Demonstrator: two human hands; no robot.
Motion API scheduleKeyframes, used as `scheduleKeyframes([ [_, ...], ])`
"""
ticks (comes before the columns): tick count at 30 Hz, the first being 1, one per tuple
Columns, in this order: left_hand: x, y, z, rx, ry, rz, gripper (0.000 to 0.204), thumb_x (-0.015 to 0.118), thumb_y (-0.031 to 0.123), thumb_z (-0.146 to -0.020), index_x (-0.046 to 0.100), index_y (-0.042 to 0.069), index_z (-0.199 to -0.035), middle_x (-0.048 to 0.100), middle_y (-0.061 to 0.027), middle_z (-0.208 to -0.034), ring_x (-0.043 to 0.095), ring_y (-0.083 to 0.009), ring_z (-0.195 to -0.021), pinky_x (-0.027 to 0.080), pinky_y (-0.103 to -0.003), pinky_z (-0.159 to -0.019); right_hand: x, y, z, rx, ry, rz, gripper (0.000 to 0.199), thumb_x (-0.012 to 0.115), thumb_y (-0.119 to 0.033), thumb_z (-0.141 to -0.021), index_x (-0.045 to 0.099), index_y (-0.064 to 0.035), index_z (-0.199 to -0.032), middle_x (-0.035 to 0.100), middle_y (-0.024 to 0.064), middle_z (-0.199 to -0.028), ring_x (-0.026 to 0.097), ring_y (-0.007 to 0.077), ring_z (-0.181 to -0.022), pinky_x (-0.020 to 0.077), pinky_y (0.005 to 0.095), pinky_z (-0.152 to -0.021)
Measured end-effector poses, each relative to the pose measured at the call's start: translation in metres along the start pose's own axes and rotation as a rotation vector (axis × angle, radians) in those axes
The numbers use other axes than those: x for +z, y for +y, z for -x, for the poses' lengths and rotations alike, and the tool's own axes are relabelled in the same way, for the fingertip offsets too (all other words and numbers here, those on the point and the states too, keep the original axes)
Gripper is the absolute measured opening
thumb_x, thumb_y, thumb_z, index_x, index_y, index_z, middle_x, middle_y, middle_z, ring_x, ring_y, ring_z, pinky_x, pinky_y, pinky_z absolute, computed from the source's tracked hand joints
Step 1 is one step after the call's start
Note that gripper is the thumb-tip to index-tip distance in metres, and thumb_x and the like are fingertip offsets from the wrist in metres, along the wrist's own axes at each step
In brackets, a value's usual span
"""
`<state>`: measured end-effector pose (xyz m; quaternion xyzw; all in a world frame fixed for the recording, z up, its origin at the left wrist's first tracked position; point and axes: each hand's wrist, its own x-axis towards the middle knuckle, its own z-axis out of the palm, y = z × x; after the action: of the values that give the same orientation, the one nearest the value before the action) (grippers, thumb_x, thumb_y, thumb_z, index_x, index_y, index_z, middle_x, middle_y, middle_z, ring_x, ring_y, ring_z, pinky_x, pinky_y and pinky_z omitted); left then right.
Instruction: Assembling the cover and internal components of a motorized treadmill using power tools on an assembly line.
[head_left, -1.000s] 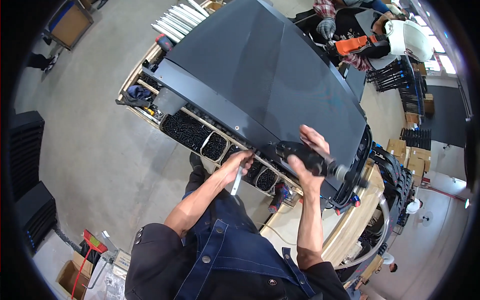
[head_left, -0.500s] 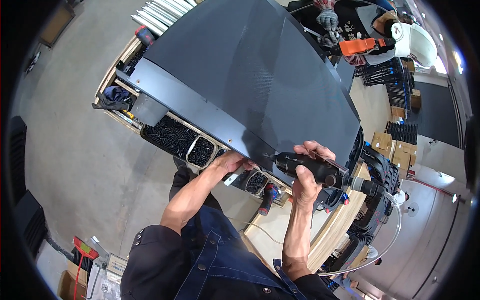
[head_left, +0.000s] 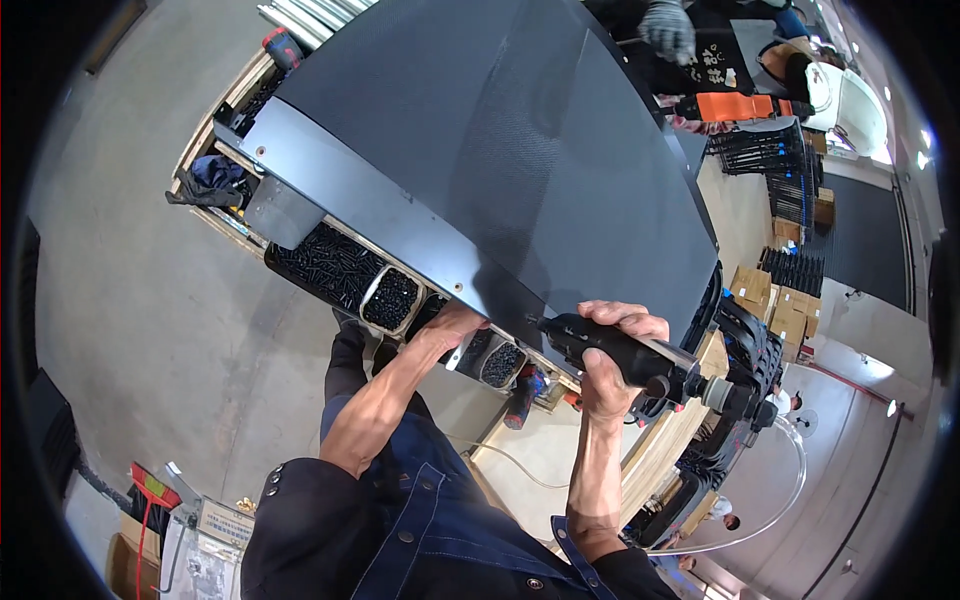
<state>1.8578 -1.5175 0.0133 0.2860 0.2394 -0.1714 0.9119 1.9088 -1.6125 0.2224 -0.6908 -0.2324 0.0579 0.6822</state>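
My right hand [head_left: 612, 378] is wrapped round a black pneumatic screwdriver [head_left: 608, 348] with a clear air hose at its rear. The tool's tip points left, at the metal edge strip [head_left: 365, 205] along the near side of a large dark grey panel [head_left: 420, 110]; I cannot tell whether it touches a screw. My left hand [head_left: 452, 326] reaches in at the underside of that strip, and its fingers are hidden there. Beside it are a container of small black parts [head_left: 392, 298] and another [head_left: 503, 364] closer to the screwdriver.
A long bin of black screws [head_left: 330, 266] stands left of my left hand. A red-and-black cordless drill [head_left: 521, 396] rests below the panel edge. Across the panel a co-worker with a gloved hand [head_left: 668, 30] is near an orange power tool [head_left: 733, 106]. The hose [head_left: 800, 470] loops at right.
My left hand has slid further under the strip, hiding its fingers. The screwdriver has barely moved. Across the panel, the co-worker's gloved hand has shifted, and the whole view has turned slightly.
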Motion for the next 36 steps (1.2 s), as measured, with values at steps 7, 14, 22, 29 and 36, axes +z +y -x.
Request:
scheduleKeyframes([
  [7,-0.011,-0.02,-0.016,0.04,-0.154,-0.16,0.012,0.067,0.02,-0.093,0.065,0.01,-0.1,0.061,0.001,-0.084,0.057,-0.0098,-0.073,0.046,-0.027,-0.065,0.0,0.002,0.003,-0.04,-0.032,-0.007,0.055,0.088,-0.017,-0.075,0.049,-0.0092,-0.113,0.061,0.0132,-0.11,0.064,0.0308,-0.104,0.0529,0.0503,-0.097],
  [14,-0.023,-0.016,0.017,0.179,-0.097,-0.288,0.018,0.06,0.019,-0.097,0.066,0.002,-0.095,0.063,-0.0072,-0.076,0.061,-0.0145,-0.072,0.049,-0.03,-0.067,-0.001,-0.011,-0.001,-0.016,0.11,0.108,0.084,0.09,-0.031,-0.071,0.047,-0.0061,-0.138,0.052,0.0191,-0.138,0.064,0.0336,-0.114,0.054,0.0463,-0.099],
  [22,-0.118,-0.02,0.066,0.579,0.612,-1.106,0.021,0.063,0.015,-0.093,0.07,0.007,-0.111,0.069,-0.0185,-0.1,0.067,-0.0398,-0.095,0.054,-0.047,-0.085,0.004,-0.016,0.002,-0.043,0.225,0.185,0.054,0.083,-0.009,-0.075,0.056,-0.002,-0.121,0.059,0.0166,-0.122,0.067,0.025,-0.098,0.0543,0.0388,-0.091],
  [29,-0.13,0.053,0.066,0.632,0.698,-1.472,0.022,0.068,0.012,-0.087,0.071,0.006,-0.108,0.066,-0.0168,-0.099,0.062,-0.037,-0.105,0.053,-0.046,-0.083,0.046,-0.035,0.01,0.016,0.335,0.243,0.052,0.071,0.01,-0.072,0.057,-0.0035,-0.12,0.063,0.0137,-0.118,0.067,0.0218,-0.094,0.0533,0.0387,-0.093],
  [36,-0.037,0.03,0.011,-0.239,-0.249,0.177,0.023,0.063,0.023,-0.098,0.068,0.003,-0.108,0.073,-0.0106,-0.101,0.072,-0.0219,-0.087,0.062,-0.037,-0.08,-0.004,-0.064,-0.004,0.005,0.678,-0.198,0.056,0.071,-0.002,-0.078,0.053,-0.004,-0.131,0.059,0.0127,-0.124,0.065,0.0212,-0.099,0.0518,0.0376,-0.094],
])
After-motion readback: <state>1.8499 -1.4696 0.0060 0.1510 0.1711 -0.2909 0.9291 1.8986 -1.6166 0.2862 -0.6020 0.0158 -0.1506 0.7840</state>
